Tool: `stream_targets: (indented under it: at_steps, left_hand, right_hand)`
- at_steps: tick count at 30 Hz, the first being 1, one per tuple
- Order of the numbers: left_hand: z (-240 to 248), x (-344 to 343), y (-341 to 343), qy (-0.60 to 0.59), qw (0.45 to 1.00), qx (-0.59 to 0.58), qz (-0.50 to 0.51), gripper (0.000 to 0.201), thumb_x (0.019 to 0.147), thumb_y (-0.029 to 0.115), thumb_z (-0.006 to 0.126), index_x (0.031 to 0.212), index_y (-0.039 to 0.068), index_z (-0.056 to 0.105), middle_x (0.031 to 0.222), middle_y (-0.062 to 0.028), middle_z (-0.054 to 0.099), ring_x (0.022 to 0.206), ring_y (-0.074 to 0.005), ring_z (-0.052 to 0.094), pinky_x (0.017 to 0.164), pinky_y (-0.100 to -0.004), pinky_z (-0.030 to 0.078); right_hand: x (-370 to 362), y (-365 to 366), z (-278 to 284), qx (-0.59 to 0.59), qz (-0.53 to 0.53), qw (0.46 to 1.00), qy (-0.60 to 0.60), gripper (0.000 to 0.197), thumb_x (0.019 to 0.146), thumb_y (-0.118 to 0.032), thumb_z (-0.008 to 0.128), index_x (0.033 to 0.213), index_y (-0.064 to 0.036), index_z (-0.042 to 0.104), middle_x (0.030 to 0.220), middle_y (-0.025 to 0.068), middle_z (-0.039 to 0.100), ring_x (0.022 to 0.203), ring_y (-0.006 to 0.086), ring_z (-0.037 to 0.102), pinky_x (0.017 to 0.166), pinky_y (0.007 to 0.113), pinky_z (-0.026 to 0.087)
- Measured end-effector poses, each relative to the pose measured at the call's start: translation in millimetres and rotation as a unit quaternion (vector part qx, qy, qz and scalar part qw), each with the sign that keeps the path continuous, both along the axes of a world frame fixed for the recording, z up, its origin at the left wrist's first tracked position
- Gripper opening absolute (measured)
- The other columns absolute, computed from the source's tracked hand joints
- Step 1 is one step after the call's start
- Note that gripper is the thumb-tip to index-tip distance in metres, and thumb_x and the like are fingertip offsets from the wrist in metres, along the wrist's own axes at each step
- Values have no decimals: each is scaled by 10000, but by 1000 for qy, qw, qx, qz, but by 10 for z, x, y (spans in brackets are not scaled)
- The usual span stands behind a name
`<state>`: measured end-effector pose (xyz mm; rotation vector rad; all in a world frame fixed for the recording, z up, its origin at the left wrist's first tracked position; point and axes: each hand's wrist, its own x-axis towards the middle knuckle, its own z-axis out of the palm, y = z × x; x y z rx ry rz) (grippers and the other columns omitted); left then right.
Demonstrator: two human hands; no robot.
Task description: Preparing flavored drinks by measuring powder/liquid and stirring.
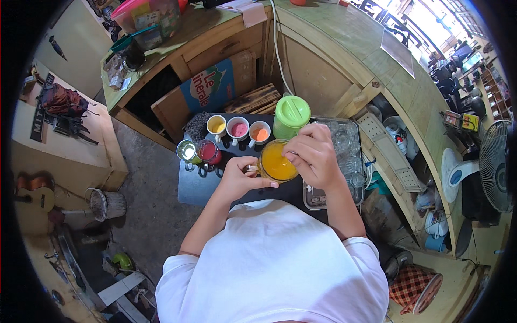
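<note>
My left hand (240,175) is closed round the handle of a clear glass mug (264,171) filled with a yellow-orange drink. Over the mug's right rim, my right hand (316,159) is pinched; whatever thin thing its fingertips hold dips toward the drink and is mostly hidden. Left of the mug stand a glass of red drink (209,152) and a glass with pale contents (187,151). Behind them are three white cups, holding yellow (216,125), pink (237,128) and orange (259,133) contents. A light green lidded pitcher (291,116) stands just beyond the mug.
These things stand on a dark table (194,188). To the right, a clear plastic tray (353,191) holds glassware. A wooden counter (344,43) curves round the far side, with a fan (493,167) at right. A bucket (107,206) is on the floor at left.
</note>
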<state>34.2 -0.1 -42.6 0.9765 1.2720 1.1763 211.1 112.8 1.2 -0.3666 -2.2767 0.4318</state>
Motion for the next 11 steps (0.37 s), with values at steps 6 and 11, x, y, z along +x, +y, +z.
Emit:
stream_targets:
  at_steps: [6,11]
  left_hand:
    - [-9,24,11,-9,1000,0,-4,293,611,63,856,826,-15,673,647,59,554,562,-9,444,521,-175,359]
    - [-75,4,8,17,1000,7,-12,291,617,77,858,834,0,679,651,63,556,571,-7,449,524,-178,361]
  right_hand:
    - [14,-39,-26,-74,49,996,30,108,763,-194,673,791,-91,657,775,29,644,821,244,533,779,380,385]
    - [18,-29,12,-33,15,999,29,114,769,-203,674,804,-95,657,799,37,655,830,243,537,789,379,386]
